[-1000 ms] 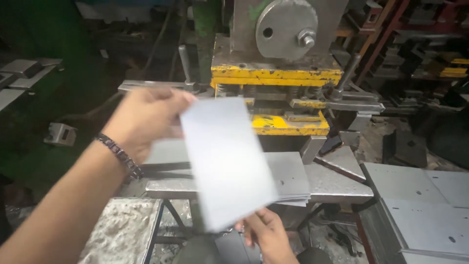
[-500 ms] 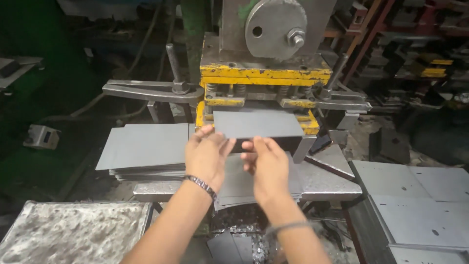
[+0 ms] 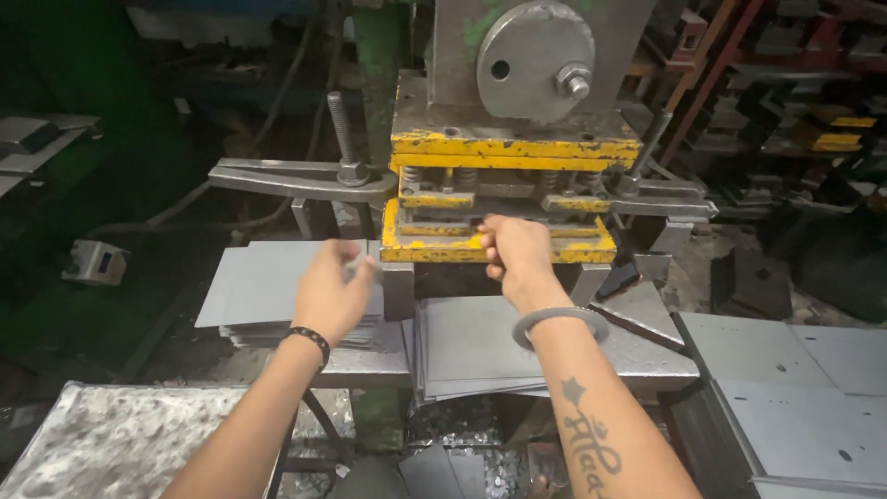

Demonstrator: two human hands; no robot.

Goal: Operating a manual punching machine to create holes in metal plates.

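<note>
Half second ago both hands held grey sheet flat before press; now hands parted. Right hand (image 3: 516,251) forward at yellow die (image 3: 499,242) of press (image 3: 517,111), fingers curled at die mouth; sheet hidden there, grip cannot tell. Left hand (image 3: 334,288) moved left, over stack of grey sheets (image 3: 259,286) on worktop (image 3: 647,356), fingers loosely open, holding nothing. Second sheet pile (image 3: 471,346) lies below right wrist. More sheets (image 3: 795,360) far right.
</note>
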